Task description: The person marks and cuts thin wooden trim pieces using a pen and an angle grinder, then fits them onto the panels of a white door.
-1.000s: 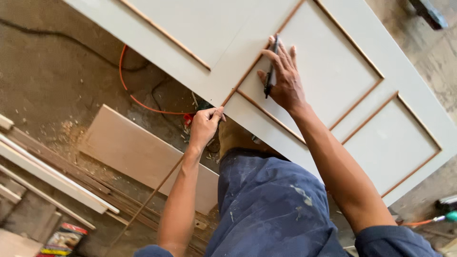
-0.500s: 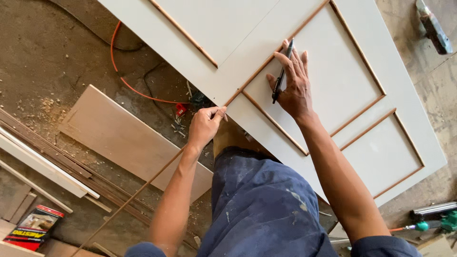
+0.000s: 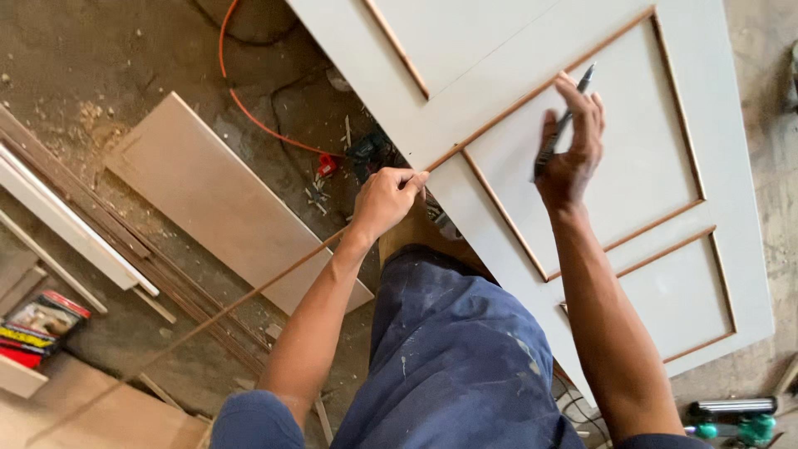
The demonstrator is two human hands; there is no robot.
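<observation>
Both arms reach forward from the bottom of the view, bare from the rolled blue sleeves down. The left hand (image 3: 385, 198) is curled into a loose fist, thumb and fingertips pinched together, wrist bent a little to the right, forearm angled up from the lower left. The right hand (image 3: 569, 145) sits further out and higher, palm down, fingers stretched and slightly spread, thumb tucked under, forearm nearly straight.

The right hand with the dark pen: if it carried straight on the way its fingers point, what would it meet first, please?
Probably the brown trim strip just beyond the right hand, on the white door panel; depth is unclear.
</observation>
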